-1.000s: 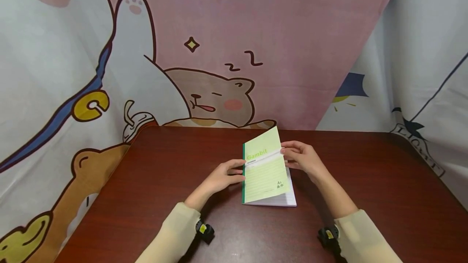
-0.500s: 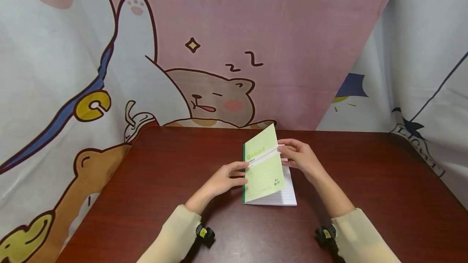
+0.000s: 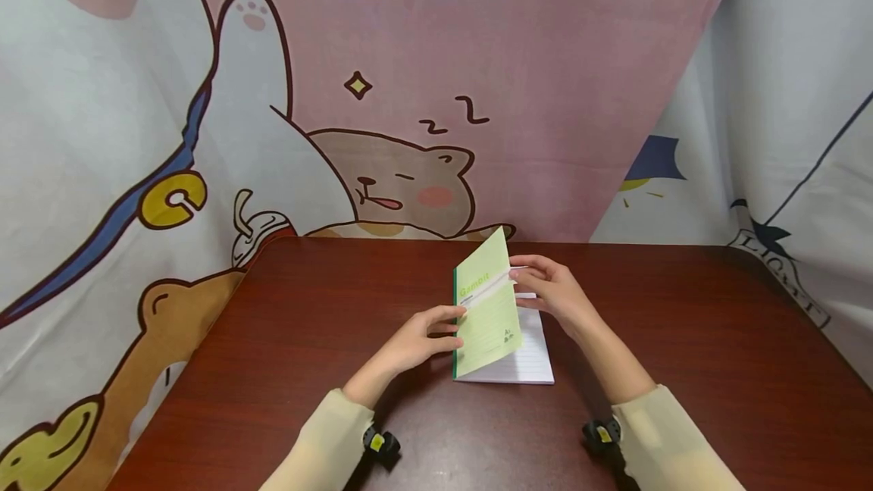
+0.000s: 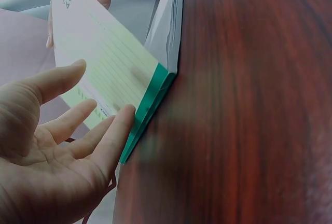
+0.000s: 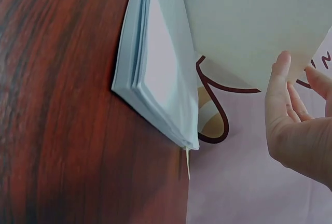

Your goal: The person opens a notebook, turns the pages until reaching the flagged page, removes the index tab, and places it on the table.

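A pale green notebook (image 3: 487, 309) with a green spine lies on the table, its front cover tilted up and lined white pages (image 3: 535, 358) showing beneath. At the cover's free edge, my right hand (image 3: 555, 294) pinches it; in the right wrist view, fingers (image 5: 280, 73) lie along the plain inside of the cover (image 5: 249, 22). My left hand (image 3: 412, 339) reaches in from the left with relaxed, spread fingers, fingertips right at the green spine (image 4: 150, 97) and the cover's front. Nothing is gripped by the left hand.
The dark red-brown wooden table (image 3: 307, 309) spreads around the notebook. A cloth (image 3: 566, 97) printed with cartoon animals hangs behind and along the sides. A thin ribbon (image 5: 188, 164) hangs from the page block. Black cameras (image 3: 382, 445) are strapped to both wrists.
The cover has swung further up and to the left with my right hand, baring more of the white pages. My left hand has shifted slightly right along the spine and cover.
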The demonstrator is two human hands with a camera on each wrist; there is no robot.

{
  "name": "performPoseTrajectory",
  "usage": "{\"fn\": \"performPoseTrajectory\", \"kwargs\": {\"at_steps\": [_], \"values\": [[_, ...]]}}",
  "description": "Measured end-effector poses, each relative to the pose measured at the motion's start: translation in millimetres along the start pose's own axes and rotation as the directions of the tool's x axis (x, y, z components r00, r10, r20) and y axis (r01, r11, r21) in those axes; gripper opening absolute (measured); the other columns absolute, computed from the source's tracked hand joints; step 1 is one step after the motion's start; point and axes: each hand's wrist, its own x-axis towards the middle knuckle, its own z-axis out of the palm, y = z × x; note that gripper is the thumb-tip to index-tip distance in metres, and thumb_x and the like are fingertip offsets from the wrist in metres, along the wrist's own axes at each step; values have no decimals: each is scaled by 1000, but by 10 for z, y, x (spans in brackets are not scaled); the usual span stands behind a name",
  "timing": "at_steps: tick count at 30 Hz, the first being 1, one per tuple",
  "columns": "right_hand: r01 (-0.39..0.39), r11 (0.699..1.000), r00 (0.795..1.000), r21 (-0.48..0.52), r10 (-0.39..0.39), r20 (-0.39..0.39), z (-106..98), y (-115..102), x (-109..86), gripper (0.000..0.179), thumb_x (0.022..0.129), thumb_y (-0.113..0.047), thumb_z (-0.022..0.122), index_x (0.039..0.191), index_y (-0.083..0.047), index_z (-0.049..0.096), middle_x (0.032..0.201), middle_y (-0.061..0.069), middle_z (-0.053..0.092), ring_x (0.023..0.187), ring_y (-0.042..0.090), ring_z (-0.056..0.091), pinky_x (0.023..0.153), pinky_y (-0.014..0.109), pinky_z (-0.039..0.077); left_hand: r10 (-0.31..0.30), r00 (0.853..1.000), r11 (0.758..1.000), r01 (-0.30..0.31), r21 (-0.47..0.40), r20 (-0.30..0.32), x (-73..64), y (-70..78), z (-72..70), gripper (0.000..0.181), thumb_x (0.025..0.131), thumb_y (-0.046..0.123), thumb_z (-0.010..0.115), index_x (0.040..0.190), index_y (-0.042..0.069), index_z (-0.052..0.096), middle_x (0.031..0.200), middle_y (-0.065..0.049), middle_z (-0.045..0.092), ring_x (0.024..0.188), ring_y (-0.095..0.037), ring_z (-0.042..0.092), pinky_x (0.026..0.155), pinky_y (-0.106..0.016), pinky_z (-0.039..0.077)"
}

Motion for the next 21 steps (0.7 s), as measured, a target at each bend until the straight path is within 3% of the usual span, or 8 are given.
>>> {"fn": "performPoseTrajectory", "kwargs": {"at_steps": [21], "values": [[32, 999, 999, 29, -33, 41, 188, -46, 52, 46, 101, -18, 60, 140, 2, 48, 115, 0, 67, 93, 12, 68, 86, 33, 60, 34, 999, 997, -33, -69, 7, -80, 121, -24, 52, 95, 8, 65, 143, -5, 48, 145, -23, 52, 128, -41, 55, 98, -33, 53]]}}
